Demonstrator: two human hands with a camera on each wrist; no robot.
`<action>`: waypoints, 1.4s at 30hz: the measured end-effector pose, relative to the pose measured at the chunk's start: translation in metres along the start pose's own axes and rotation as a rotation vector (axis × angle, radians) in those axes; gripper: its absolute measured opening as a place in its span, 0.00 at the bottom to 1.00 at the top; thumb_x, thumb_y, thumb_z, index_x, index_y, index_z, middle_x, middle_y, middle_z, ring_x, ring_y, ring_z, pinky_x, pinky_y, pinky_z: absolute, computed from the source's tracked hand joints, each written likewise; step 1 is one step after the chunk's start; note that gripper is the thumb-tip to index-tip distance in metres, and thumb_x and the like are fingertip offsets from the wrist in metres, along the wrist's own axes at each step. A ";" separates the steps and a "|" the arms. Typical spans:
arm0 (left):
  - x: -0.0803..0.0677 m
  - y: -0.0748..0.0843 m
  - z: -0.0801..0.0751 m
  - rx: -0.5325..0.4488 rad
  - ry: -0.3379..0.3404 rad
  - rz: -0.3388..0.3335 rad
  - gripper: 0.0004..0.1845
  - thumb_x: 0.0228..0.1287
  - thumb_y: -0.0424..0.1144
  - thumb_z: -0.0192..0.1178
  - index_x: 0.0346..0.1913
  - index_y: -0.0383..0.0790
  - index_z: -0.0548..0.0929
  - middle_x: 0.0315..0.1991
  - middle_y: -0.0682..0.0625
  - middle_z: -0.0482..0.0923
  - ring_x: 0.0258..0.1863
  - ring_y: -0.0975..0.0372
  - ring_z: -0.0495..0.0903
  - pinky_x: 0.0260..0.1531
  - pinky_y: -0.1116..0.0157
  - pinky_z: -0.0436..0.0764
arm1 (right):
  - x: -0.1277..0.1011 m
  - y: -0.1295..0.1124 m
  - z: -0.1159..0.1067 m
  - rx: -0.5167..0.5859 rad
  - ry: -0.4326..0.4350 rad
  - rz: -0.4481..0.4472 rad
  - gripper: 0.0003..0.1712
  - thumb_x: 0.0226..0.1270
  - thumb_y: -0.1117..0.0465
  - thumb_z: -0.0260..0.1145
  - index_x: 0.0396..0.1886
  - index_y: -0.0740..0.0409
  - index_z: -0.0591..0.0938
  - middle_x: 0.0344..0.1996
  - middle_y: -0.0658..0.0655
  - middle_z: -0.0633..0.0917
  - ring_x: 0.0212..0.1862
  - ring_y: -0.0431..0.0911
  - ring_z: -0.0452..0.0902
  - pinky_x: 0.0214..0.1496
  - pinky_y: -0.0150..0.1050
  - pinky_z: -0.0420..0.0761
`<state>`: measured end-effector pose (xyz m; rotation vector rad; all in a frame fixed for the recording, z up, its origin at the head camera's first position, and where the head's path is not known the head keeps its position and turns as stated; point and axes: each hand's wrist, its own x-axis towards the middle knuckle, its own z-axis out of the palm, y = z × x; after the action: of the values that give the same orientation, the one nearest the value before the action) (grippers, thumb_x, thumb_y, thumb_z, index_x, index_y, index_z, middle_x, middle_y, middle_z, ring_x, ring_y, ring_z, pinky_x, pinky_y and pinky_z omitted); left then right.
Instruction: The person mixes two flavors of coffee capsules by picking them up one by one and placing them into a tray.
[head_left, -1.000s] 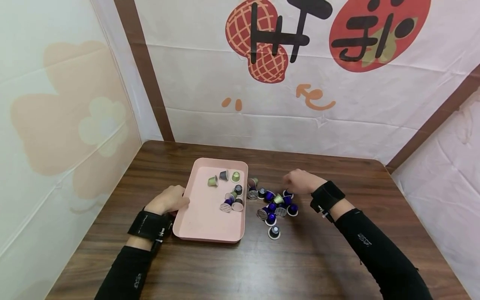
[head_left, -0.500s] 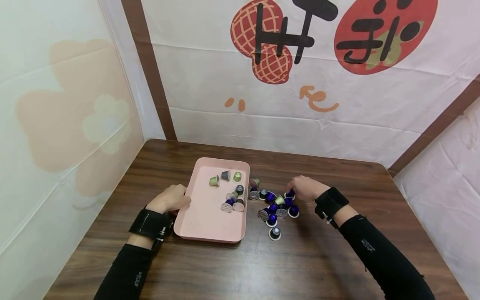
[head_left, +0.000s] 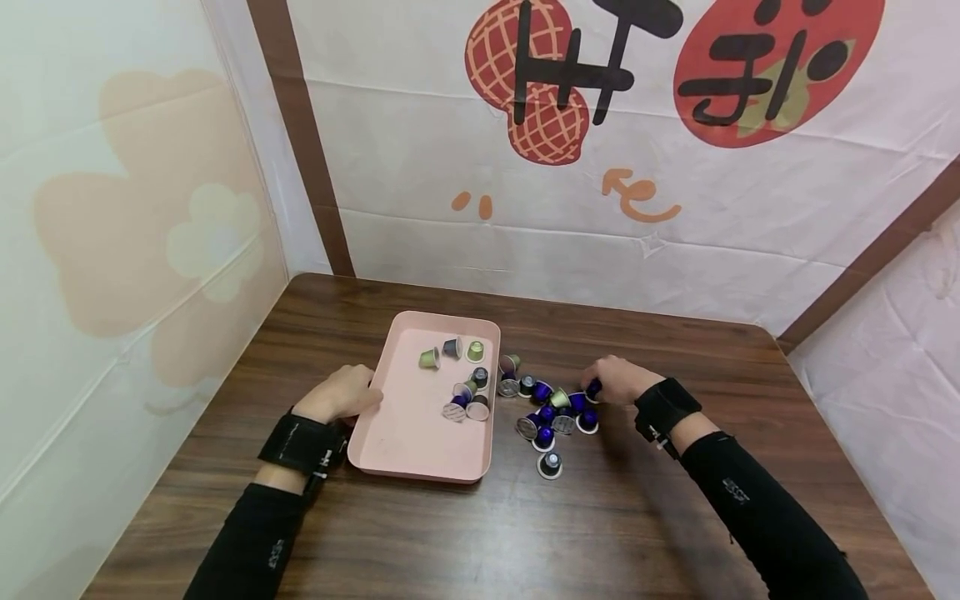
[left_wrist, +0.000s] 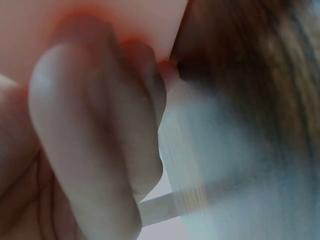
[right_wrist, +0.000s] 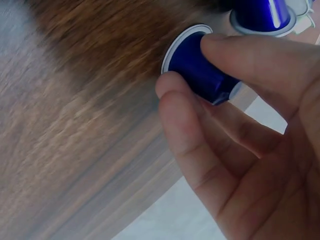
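Seven small coffee pods already lay in the flat pink plastic tray, whose near-left edge the left hand gripped, while the right hand pinched one shiny blue coffee pod from the big pile left on the brown wooden table.

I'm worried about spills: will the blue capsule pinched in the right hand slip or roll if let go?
The blue capsule looks glossy and tapered, so the right hand pinching it could probably lose it. Dropped on its side on the table, it would likely roll in a curve; several capsules nearby already lie tipped.
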<state>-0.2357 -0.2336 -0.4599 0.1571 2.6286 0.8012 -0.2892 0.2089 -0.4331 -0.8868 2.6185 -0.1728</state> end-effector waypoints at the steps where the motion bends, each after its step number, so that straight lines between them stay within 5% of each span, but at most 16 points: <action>1: 0.000 0.000 0.000 0.000 -0.001 -0.001 0.14 0.58 0.34 0.51 0.42 0.28 0.80 0.25 0.45 0.78 0.19 0.59 0.79 0.19 0.63 0.78 | 0.000 0.002 0.001 0.001 0.007 -0.007 0.11 0.54 0.73 0.66 0.35 0.56 0.84 0.37 0.53 0.83 0.38 0.47 0.76 0.39 0.41 0.76; 20: -0.001 -0.004 0.003 -0.008 0.001 0.004 0.12 0.58 0.34 0.50 0.39 0.30 0.80 0.24 0.46 0.77 0.19 0.59 0.78 0.19 0.63 0.78 | 0.000 0.003 -0.014 0.017 0.090 0.035 0.11 0.61 0.70 0.63 0.44 0.62 0.82 0.38 0.56 0.81 0.38 0.46 0.76 0.40 0.43 0.77; 32: -0.001 -0.004 0.002 -0.010 0.005 -0.006 0.11 0.58 0.33 0.51 0.39 0.30 0.80 0.23 0.45 0.77 0.19 0.59 0.78 0.18 0.63 0.78 | 0.017 -0.035 -0.040 -0.004 0.170 -0.084 0.13 0.62 0.68 0.62 0.47 0.62 0.81 0.43 0.59 0.80 0.44 0.51 0.75 0.46 0.48 0.74; 42: 0.001 -0.002 -0.001 -0.014 0.005 0.015 0.11 0.57 0.33 0.51 0.37 0.31 0.80 0.23 0.45 0.77 0.17 0.60 0.78 0.17 0.64 0.78 | 0.037 -0.074 -0.055 0.002 0.171 -0.135 0.14 0.64 0.67 0.61 0.49 0.59 0.81 0.44 0.57 0.80 0.44 0.48 0.76 0.45 0.42 0.76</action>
<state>-0.2369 -0.2357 -0.4610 0.1717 2.6290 0.8258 -0.2957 0.1276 -0.3764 -1.0930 2.7126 -0.2989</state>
